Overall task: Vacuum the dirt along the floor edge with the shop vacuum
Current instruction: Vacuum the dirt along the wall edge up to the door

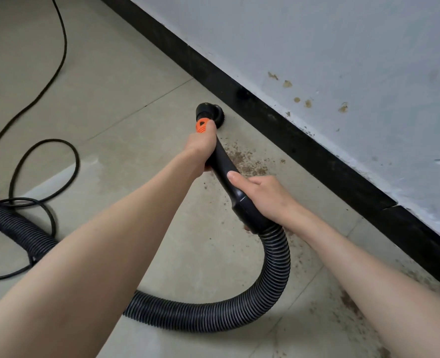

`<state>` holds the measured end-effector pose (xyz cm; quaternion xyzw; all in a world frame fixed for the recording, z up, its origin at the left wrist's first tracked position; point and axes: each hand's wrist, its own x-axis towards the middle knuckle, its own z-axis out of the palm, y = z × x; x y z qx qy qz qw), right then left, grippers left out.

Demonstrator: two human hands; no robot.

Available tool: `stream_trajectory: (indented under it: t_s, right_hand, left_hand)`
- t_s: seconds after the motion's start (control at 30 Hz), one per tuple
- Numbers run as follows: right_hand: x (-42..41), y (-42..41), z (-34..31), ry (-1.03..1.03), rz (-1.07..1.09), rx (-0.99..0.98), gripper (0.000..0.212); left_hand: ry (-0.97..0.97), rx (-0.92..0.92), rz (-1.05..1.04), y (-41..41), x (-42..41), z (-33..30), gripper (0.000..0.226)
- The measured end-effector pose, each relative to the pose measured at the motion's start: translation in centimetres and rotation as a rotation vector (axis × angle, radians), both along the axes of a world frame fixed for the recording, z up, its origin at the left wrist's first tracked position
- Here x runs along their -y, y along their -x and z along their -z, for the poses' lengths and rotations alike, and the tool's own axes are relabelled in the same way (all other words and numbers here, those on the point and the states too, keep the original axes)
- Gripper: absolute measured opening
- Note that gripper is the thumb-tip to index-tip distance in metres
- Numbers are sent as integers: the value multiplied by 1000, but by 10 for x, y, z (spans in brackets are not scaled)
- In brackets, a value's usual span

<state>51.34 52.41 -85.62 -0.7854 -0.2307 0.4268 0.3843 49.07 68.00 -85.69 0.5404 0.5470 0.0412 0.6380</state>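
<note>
A black vacuum wand [225, 164] with an orange collar [202, 126] ends in a round brush nozzle [209, 111] that rests on the beige tile floor, a short way from the black baseboard [304, 148]. My left hand [200, 148] grips the wand just below the orange collar. My right hand [262, 197] grips the wand's lower end, where the ribbed black hose [278, 275] joins it. Brown dirt [247, 161] lies scattered on the tiles beside the wand, between the nozzle and my right hand. More dirt [348, 303] lies along the baseboard at the lower right.
The hose loops across the floor under my left forearm and runs off to the left edge [12, 226]. A black power cord [46, 156] lies in loose loops on the tiles at the left. The grey wall [342, 60] above the baseboard has brown stains.
</note>
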Motion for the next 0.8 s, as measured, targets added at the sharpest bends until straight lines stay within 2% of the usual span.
stream_trajectory:
  t_s: [0.1, 0.43, 0.57, 0.7, 0.8]
  right_hand:
    - [1, -6, 1, -5, 41, 38, 49]
    - [4, 1, -3, -18, 71, 4, 66]
    - [-1, 20, -9, -17, 16, 2, 62]
    - [1, 42, -15, 17, -88, 129, 58]
    - [8, 67, -20, 44, -184, 139, 58]
  left_hand:
    - [-7, 10, 28, -15, -1, 0, 48]
    - [-53, -14, 99, -16, 2, -1, 41]
    - [-59, -25, 43, 10, -1, -1, 43]
    - [-17, -40, -66, 51, 0, 0, 47]
    - [8, -49, -120, 89, 8, 5, 52]
